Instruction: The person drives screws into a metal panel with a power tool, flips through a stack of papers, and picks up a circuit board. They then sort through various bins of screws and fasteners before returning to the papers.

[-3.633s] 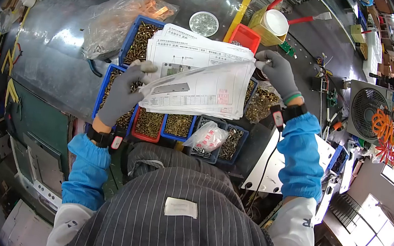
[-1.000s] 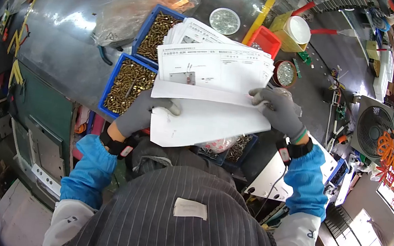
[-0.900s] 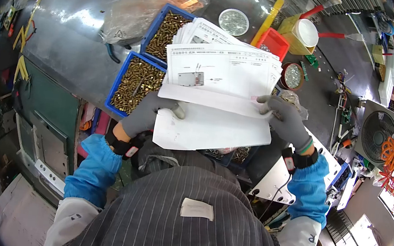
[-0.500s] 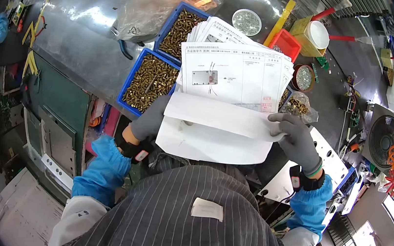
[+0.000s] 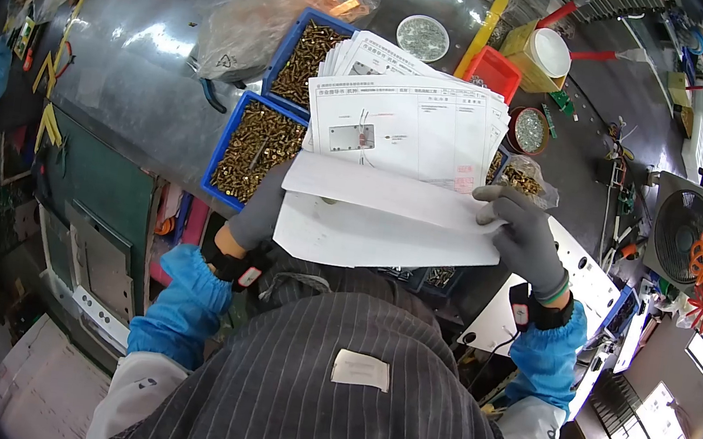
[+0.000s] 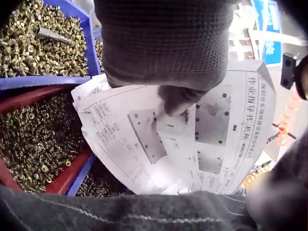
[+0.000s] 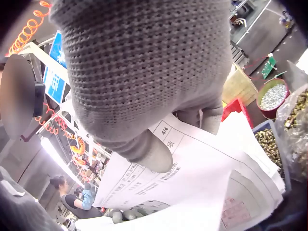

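A stack of printed instruction sheets [image 5: 415, 131] with diagrams and a red stamp is held over the parts bins. Its front sheets are folded toward the body, with their white backs [image 5: 384, 237] up. My gloved left hand [image 5: 261, 208] grips the stack at its left edge, fingers mostly hidden behind the folded sheets. In the left wrist view the left thumb [image 6: 175, 100] lies on a printed page. My gloved right hand [image 5: 525, 236] pinches the right edge of the folded sheets; its thumb [image 7: 156, 154] lies on the paper in the right wrist view.
Blue bins of brass-coloured screws [image 5: 259, 151] stand left of the papers, with a red bin [image 6: 72, 175] close by. Behind are a clear plastic bag [image 5: 242, 35], a round dish [image 5: 422, 38], a red bin [image 5: 492, 72] and a yellow bucket [image 5: 533, 62]. A fan [image 5: 684, 230] stands right.
The front sheets have been turned down toward the body, showing another diagram page behind. Both hands have come nearer the body. Over the last half second the papers shift only slightly.
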